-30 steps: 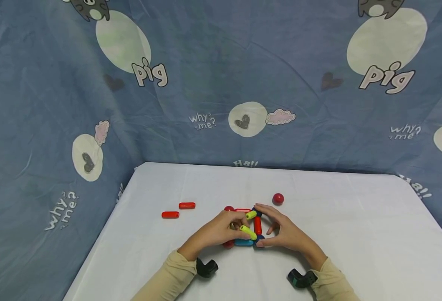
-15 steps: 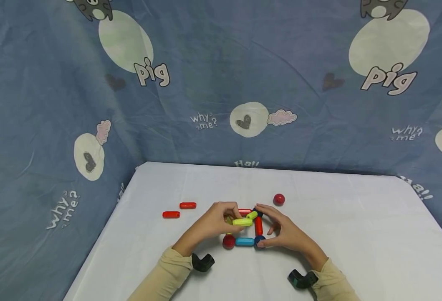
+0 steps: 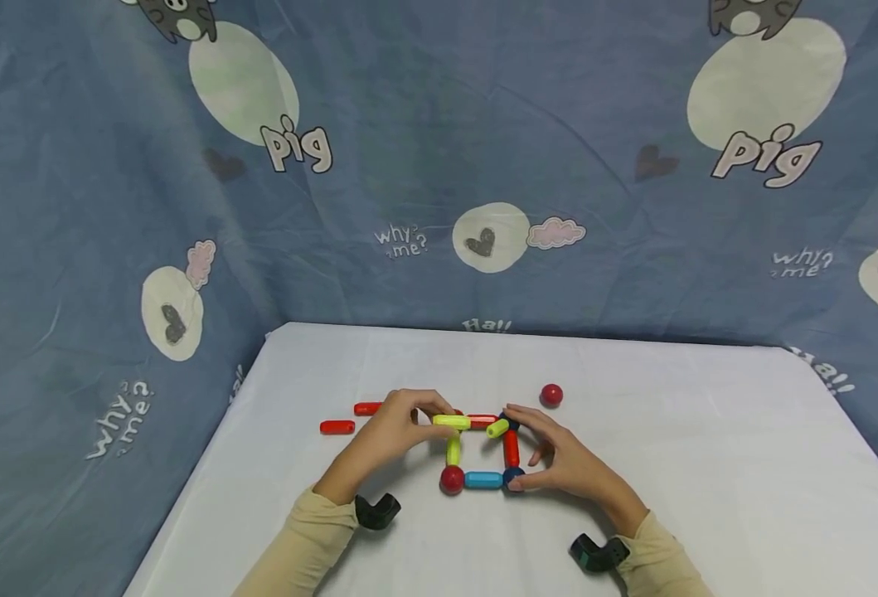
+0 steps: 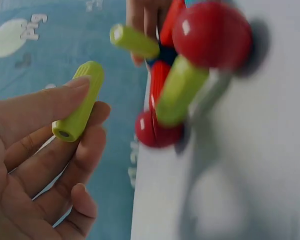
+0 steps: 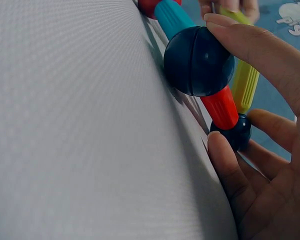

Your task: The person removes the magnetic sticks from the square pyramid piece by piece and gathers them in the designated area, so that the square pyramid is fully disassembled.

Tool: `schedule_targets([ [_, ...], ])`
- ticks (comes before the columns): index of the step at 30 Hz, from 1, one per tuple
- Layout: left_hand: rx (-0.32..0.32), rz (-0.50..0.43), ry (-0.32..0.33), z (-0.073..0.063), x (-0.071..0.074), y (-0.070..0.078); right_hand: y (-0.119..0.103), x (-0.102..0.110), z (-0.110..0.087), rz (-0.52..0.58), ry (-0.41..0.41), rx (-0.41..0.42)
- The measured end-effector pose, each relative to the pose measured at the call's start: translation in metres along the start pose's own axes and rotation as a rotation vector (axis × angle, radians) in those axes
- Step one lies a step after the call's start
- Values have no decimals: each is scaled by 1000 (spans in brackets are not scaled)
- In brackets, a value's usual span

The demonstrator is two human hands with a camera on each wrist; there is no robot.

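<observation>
My left hand [image 3: 401, 419] pinches a yellow-green rod [image 4: 80, 102] between thumb and fingers, above the far left corner of a ball-and-rod frame. In the head view that rod overlaps the far left red ball. The frame's near side is a blue rod [image 3: 483, 480] between a red ball [image 3: 452, 479] and a dark blue ball [image 5: 197, 61]. Red rods form the far and right sides, a yellow-green rod [image 3: 453, 449] the left. Another yellow-green rod [image 4: 135, 41] juts up from the far blue ball [image 5: 232, 132]. My right hand [image 3: 569, 456] grips the right side, thumb at the near blue ball, fingers at the far one.
A loose red ball [image 3: 552, 395] lies behind the frame to the right. Two loose red rods lie at left: one rod [image 3: 337, 427] in full view, another rod [image 3: 366, 409] partly behind my left hand. A white cloth [image 3: 707, 464] covers the table, with a patterned blue curtain [image 3: 595, 282] behind.
My left hand has moved left with the yellow-green rod, from the frame's right side to its far left corner, and the rod has turned level. My right hand has stayed put.
</observation>
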State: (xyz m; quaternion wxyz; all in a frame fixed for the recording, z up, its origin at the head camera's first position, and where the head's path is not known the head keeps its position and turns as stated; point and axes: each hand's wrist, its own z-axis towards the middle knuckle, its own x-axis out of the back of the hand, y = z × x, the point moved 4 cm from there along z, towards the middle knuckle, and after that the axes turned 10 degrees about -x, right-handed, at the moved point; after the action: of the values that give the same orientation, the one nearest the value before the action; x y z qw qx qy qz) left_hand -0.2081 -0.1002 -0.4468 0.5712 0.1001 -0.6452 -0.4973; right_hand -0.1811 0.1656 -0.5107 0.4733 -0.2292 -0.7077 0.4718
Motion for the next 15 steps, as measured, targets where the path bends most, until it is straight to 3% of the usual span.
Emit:
schedule_targets([
  [9,66,191,135,-21,29,-32,-1,-1,0,-12,6,-22],
  [15,122,222,138,-26,35,-43,0,-2,1,0,6,-11],
])
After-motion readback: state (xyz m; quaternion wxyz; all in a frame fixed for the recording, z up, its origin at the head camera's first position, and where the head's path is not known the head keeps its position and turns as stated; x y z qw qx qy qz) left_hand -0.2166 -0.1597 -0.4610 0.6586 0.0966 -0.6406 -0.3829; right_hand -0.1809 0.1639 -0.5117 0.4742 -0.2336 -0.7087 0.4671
